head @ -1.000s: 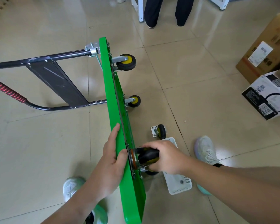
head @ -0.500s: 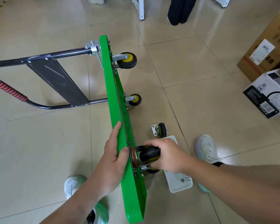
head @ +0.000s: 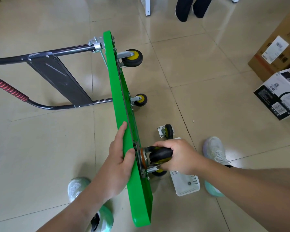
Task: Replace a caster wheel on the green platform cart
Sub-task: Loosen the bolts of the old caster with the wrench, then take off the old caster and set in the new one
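The green platform cart (head: 117, 91) stands on its long edge on the tiled floor, underside facing right, black handle folded out to the left. My left hand (head: 119, 158) grips the top edge of the deck, thumb on the underside. My right hand (head: 176, 156) grips a black caster wheel (head: 159, 154) whose mounting plate sits against the underside near the cart's near end. Another wheel (head: 159, 172) shows just below it. Two yellow-hubbed wheels (head: 132, 58) (head: 141, 99) are fixed at the far end. A loose caster (head: 166, 131) lies on the floor.
A white plastic basket (head: 187, 185) holding a small nut lies on the floor under my right wrist. My two shoes (head: 214, 153) (head: 77, 186) flank the cart. Cardboard boxes (head: 278, 92) stand at the right. Another person's legs (head: 189, 7) and a white frame leg (head: 146, 5) are at the top.
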The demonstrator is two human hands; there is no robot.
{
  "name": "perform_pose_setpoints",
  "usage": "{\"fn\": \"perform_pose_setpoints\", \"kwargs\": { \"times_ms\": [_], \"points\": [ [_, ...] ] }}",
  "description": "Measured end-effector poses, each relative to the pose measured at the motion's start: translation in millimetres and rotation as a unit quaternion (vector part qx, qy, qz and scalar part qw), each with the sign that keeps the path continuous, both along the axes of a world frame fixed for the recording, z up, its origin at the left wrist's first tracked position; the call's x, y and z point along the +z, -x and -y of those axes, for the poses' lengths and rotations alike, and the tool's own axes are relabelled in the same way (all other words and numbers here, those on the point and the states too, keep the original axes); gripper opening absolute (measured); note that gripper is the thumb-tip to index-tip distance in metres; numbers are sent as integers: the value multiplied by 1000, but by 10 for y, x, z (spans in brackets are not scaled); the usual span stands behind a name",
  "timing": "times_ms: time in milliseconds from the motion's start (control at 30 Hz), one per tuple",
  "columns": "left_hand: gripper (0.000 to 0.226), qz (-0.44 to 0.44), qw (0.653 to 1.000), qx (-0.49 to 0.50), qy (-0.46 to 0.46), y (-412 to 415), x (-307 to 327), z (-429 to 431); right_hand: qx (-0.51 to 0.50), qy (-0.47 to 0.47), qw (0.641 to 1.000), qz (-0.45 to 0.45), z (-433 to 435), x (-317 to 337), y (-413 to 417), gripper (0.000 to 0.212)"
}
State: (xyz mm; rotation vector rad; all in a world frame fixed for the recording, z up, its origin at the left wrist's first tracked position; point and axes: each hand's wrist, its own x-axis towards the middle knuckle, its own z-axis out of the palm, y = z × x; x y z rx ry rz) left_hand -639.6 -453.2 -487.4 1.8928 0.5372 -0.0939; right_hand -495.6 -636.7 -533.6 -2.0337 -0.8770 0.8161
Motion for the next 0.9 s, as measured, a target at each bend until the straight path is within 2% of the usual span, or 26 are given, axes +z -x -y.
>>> {"fn": "perform_pose_setpoints", "kwargs": {
  "times_ms": [167,300,400,500,567,733,900],
  "points": [
    [66,1,1000,3,-8,7,15,2,-29,3,999,-39,39,25,-83,48],
    [65,3,1000,1,-8,12,23,4,-48,15,998,-31,99,35,-160,50],
    [69,10,1000,0,-10,16,29,4,-80,41,995,-39,153,-132,-176,52],
    [64,13,1000,8,0,9,34,10,-137,55,988,-49,182,-387,-193,53],
    [68,15,1000,13,8,9,34,1,-185,65,979,-55,179,-539,-235,55],
    [70,12,999,40,35,-17,55,-47,-298,68,949,-79,125,-816,-422,34],
    [68,13,998,56,35,-74,61,-104,-429,80,898,-56,61,-979,-740,31]
  ]
}}
